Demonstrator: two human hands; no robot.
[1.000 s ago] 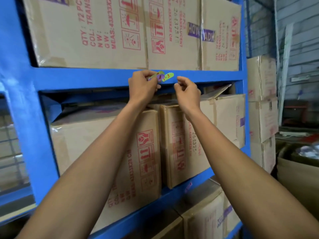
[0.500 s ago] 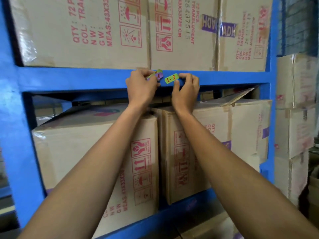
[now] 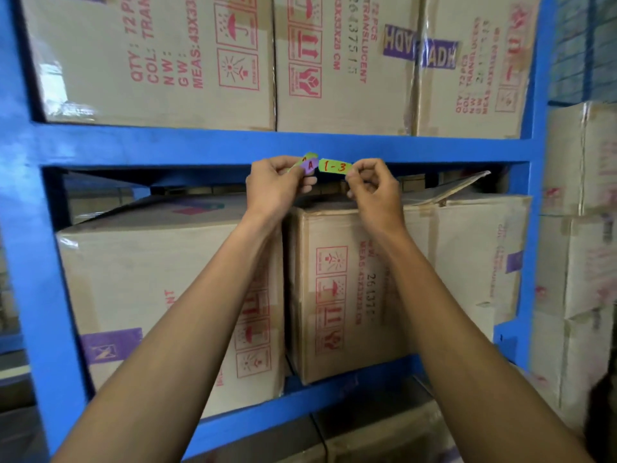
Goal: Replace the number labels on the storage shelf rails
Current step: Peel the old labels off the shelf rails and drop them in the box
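Blue shelving filled the head view, packed with taped cartons above and below the rail (image 3: 167, 143) that ran across just behind both hands. Only this one view was given.

At that rail the left hand (image 3: 277, 185) was curled shut, pinching a small bunch of labels (image 3: 309, 163) between thumb and fingers, a purple one marked "A" on top and a green one behind. It probably held them there as stock, close to where they were needed. The right hand (image 3: 374, 185) was also curled, its fingertips nipping the right end of a green label (image 3: 335, 167) reading "1-3". That label lay level along the rail's lower edge, between the two hands, its left end just beside the purple one. Whether it was already stuck down or only held against the paint could not be told. Holding it by one end likely kept the written face clear and let it be lined up with the rail.

Room was tight: the rail was a narrow band, with cartons sitting right on it above the hands, and an open gap beneath before the lower cartons (image 3: 350, 289), one with a raised flap to the right of the right hand. Along the rail to either side, bare blue stretched free, so sideways movement looked easiest.
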